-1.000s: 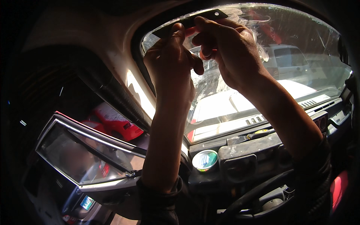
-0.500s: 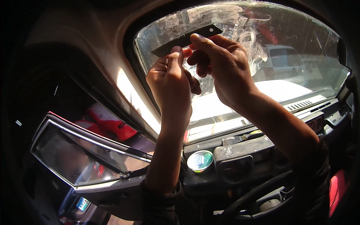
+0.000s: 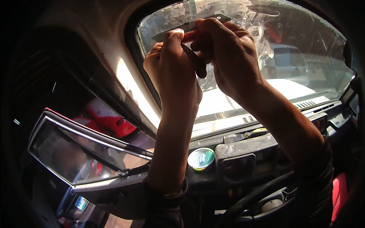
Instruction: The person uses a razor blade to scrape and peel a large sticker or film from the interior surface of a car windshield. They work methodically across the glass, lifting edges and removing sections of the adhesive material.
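Left hand, right hand: both grips pinching one dark strip near upper-left edge of windshield. Open room right of hands. One round container below.

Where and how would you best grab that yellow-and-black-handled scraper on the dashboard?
By its handle, probably from above. The scraper lies with that handle toward the right and its broad, flat blade toward the left, behind the raised instrument housing, which would likely hinder a low reach.
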Demonstrator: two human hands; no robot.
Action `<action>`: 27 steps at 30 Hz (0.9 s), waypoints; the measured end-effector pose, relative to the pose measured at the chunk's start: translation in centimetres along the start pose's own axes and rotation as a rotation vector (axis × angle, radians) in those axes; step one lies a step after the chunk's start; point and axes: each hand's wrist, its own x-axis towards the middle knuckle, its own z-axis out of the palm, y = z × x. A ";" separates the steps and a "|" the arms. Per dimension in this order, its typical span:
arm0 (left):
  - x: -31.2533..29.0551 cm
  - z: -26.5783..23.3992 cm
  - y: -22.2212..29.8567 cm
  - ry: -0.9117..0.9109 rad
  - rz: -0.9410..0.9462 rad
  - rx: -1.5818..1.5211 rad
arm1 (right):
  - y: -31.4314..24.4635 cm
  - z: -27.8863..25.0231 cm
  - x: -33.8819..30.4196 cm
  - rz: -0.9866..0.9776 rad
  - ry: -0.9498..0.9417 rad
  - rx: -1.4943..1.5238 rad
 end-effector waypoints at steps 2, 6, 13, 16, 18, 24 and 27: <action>0.1 0.0 0.1 -0.054 0.024 0.017 | 0.1 0.0 0.0 0.024 -0.014 0.032; 0.3 0.4 0.2 -0.001 0.039 -0.092 | 0.2 0.1 -0.1 0.027 -0.018 0.063; 0.2 0.1 0.7 -0.055 0.062 0.144 | -0.1 0.3 0.1 -0.016 -0.057 0.075; 0.4 -0.2 0.8 -0.086 0.030 0.066 | 0.0 0.1 0.1 0.060 -0.049 0.102; 0.5 -0.2 0.9 -0.112 -0.020 0.036 | 0.2 0.1 0.2 0.047 -0.017 0.089; 0.7 0.0 1.1 -0.062 0.076 0.205 | -0.4 0.9 0.7 -0.007 -0.035 0.150; 0.7 0.0 1.3 -0.147 0.141 0.223 | -1.2 1.7 0.7 0.134 0.115 0.061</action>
